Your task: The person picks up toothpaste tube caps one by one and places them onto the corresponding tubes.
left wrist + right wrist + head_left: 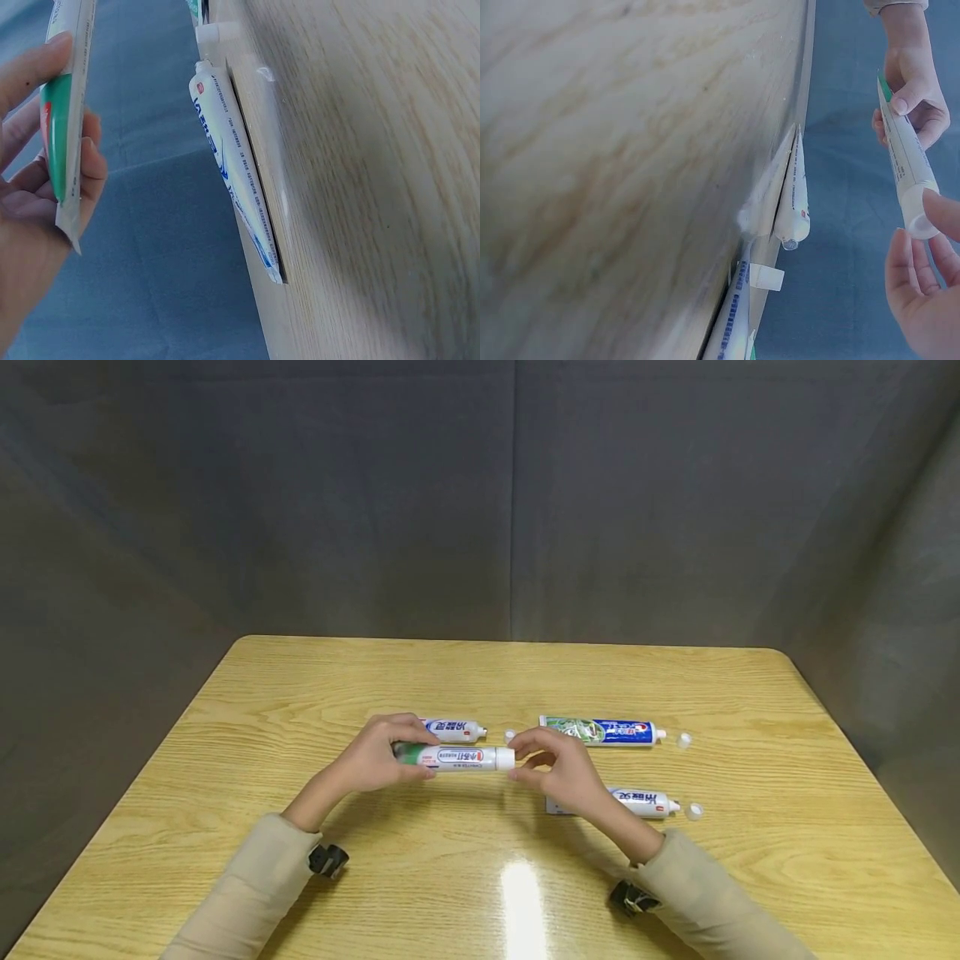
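Note:
My left hand [372,757] grips the green tail part of a white-and-green toothpaste tube [459,758], thumb on one side and fingers on the other. The tube is held level above the table, its white cap [506,758] towards the right. At that cap, the thumb and fingertips of my right hand [567,774] pinch from either side; the right wrist view shows the cap [921,227] between them. Behind the left hand lies an uncapped white toothpaste tube [453,730], partly covered. Another uncapped white tube [641,802] lies partly behind the right hand.
A blue-and-green toothpaste tube [626,732] lies uncapped at the back right. Loose white caps stand near the nozzles: one cap [684,740] at the back, another cap [695,812] nearer, a third cap [510,736] by the right fingers. Grey curtains [375,510] surround the wooden table [420,877].

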{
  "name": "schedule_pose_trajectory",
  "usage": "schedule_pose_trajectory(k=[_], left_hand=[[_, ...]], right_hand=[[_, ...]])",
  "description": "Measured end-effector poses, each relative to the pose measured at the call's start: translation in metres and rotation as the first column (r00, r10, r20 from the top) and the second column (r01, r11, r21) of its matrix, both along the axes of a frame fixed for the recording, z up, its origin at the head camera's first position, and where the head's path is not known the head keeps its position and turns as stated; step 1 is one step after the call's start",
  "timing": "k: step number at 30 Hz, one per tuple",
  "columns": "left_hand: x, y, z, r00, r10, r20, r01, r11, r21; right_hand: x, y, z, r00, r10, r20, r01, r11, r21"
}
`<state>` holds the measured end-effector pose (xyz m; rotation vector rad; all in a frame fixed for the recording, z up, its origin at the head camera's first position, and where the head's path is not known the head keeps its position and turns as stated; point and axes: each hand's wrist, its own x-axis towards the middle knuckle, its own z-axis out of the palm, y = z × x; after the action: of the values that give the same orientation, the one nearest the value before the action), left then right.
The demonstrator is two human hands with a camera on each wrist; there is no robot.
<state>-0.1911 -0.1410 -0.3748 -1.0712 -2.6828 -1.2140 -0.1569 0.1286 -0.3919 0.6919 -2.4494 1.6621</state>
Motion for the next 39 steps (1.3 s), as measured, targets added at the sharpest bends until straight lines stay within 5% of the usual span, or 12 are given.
schedule_pose_trajectory(k=[25,39], left_hand=[[0.0017,-0.0011,0.001,1.0,0.009,0.007,-0.009,1.0,-0.003],[0.0014,-0.0004,0.0004,1.0,0.017,0.007,-0.017,1.0,-0.005]], right_hand=[[0.0012,-0.0006,0.0055,0.993,-0.053,0.103,0.047,0.997,0.063],[0.0005,-0.0001,0.0035,0.987,0.006,0.16,-0.009,1.0,0.015]])
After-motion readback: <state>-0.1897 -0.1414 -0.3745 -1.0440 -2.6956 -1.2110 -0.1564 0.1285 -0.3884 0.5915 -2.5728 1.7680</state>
